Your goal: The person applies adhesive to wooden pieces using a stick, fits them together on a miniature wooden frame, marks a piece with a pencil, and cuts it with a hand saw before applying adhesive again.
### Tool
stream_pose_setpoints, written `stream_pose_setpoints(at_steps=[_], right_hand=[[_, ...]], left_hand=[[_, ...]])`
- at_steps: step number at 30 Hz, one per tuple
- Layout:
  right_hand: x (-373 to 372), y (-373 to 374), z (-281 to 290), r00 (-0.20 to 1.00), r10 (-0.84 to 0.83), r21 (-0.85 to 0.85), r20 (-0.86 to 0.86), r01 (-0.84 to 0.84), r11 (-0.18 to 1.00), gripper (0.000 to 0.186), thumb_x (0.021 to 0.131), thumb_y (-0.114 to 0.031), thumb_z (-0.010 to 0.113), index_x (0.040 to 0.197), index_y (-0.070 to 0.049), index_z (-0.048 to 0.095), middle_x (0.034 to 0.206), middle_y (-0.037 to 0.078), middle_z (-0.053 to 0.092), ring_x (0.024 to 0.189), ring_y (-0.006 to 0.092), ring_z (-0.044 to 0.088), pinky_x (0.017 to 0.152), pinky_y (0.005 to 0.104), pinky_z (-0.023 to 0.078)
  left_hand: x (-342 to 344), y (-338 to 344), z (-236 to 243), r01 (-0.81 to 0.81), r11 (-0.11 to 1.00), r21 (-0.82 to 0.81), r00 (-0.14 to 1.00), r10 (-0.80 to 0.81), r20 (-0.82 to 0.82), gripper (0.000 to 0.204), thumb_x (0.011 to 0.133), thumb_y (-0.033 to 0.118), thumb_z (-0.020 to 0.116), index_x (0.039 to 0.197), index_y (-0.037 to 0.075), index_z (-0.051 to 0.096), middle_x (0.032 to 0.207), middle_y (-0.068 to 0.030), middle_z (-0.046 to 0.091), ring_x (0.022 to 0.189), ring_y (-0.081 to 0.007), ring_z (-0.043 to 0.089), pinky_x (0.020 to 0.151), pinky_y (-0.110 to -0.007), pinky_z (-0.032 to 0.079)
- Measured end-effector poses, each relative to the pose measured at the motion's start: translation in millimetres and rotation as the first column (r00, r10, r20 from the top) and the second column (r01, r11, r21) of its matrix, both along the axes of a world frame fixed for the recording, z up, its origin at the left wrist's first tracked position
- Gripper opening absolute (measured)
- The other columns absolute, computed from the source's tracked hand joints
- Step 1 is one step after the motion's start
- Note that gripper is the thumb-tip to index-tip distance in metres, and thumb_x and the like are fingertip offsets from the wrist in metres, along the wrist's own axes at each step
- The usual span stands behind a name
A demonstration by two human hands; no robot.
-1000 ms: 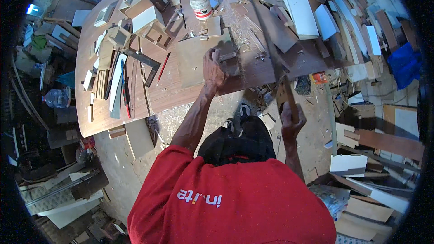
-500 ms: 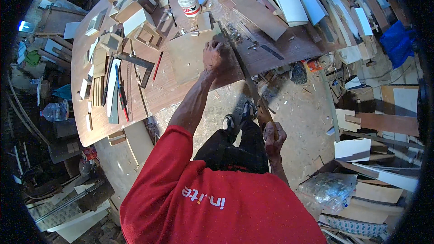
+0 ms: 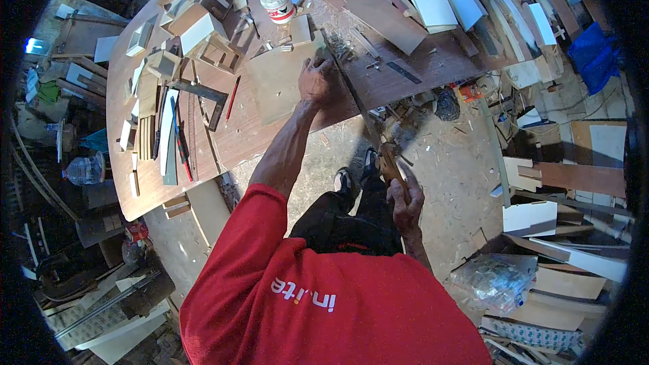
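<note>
My left hand (image 3: 316, 81) lies on a thin tan wooden board (image 3: 274, 84), its fingers curled and pressing near the board's right side. The board rests on the brown table, close to its front edge. In my right hand (image 3: 407, 204) is the wooden handle of a handsaw (image 3: 366, 118), held below the table's front edge. The dark blade slants forward and left, passing along the board's right side just beside my left hand. Where the teeth meet the wood cannot be made out. A small wood block (image 3: 300, 30) sits at the board's far edge.
A white glue bottle (image 3: 278, 7) stands beyond the board. Left of it lie a red pencil (image 3: 233, 97), a dark try square (image 3: 215, 105) and small wooden box frames (image 3: 218, 54). Offcuts (image 3: 389, 20) pile up at the far right. A clear plastic bag (image 3: 492, 282) lies right of me.
My right hand has turned slightly around the saw handle, and the saw has shifted only a little. My left hand stays on the board. The whole view has moved slightly.
</note>
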State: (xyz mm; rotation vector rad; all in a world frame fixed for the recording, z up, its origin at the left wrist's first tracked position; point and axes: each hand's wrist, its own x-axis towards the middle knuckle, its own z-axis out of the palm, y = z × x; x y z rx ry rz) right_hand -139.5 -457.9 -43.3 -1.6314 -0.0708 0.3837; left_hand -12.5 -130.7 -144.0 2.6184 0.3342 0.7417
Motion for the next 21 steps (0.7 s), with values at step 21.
stream_pose_setpoints(at_steps=[21], right_hand=[[-14,5,-19,0.992,-0.026,-0.101,0.122,0.038,0.994,0.038,0.094,-0.013,0.051,0.13,0.001,0.055,0.07,-0.005,0.05,0.058,0.0033,0.041,0.052,0.0194,0.032]], left_hand=[[-2,10,0,0.156,0.982,0.104,0.988,-0.153,-0.036,0.032,0.072,0.01,0.059,0.101,0.016,0.07,0.107,-0.005,0.062,0.097,-0.0318,0.055,0.081,-0.039,0.05]])
